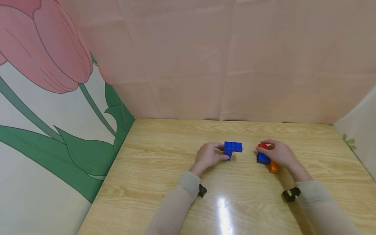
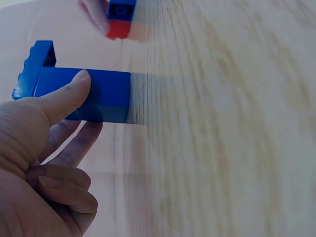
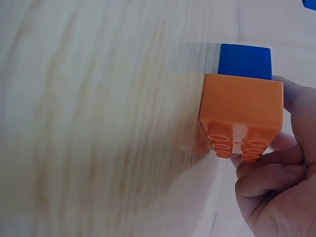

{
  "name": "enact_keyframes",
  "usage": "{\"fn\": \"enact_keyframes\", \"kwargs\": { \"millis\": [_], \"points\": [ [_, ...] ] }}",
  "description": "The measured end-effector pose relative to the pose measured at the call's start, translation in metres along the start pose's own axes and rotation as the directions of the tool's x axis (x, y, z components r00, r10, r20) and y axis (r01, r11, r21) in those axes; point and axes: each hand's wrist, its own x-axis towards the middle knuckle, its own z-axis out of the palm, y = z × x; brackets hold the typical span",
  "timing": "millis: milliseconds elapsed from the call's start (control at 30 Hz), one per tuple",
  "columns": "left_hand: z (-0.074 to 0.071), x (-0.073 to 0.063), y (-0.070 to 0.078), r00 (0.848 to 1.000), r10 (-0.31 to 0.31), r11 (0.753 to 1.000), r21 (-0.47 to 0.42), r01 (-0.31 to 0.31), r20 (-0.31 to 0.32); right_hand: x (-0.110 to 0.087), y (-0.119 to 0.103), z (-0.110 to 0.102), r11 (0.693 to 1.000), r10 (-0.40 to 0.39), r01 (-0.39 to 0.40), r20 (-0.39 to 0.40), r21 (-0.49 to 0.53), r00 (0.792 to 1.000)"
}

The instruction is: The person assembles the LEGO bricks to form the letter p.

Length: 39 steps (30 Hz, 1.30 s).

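Note:
My left hand (image 1: pixel 208 156) pinches a joined piece of blue building bricks (image 1: pixel 233 147), thumb on one side and fingers on the other. A long studded brick sits across its top and juts to the right; the lower blue part (image 2: pixel 106 94) stands close over the table. To the right, my right hand (image 1: pixel 280 152) grips a red brick (image 1: pixel 262 146) with thumb and fingertips. Right in front of the red one is a blue brick (image 1: pixel 263 158), and an orange brick (image 1: pixel 273 167) lies nearest me. The orange brick (image 3: pixel 242 101) hides the red one in the right wrist view.
The wood-grain table (image 1: pixel 164 147) runs back to a pink cloth backdrop (image 1: pixel 182 65). A tulip-print panel (image 1: pixel 82 124) borders the left side, and a pale panel (image 1: pixel 359 130) the right. Dark wrist devices show beneath both sleeves.

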Motion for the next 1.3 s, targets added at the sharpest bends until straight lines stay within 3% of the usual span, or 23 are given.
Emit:
{"fn": "enact_keyframes", "kwargs": {
  "millis": [300, 700, 1300],
  "points": [
    [0.001, 0.001, -0.002, 1.0, -0.001, 1.0, -0.012, 0.001, 0.006, 0.0, 0.002, -0.002, 1.0, -0.02, 0.02, -0.006, -0.003, 1.0],
    [0.0, 0.001, -0.001, 1.0, -0.003, 1.0, -0.009, 0.003, 0.006, -0.006, -0.001, -0.006, 0.998, -0.049, 0.052, -0.071, 0.046, 0.996],
    [0.0, 0.0, -0.002, 1.0, 0.018, 1.0, -0.005, -0.018, -0.003, -0.013, -0.027, -0.012, 0.981, -0.146, 0.17, -0.218, 0.098, 0.965]
  ]
}}
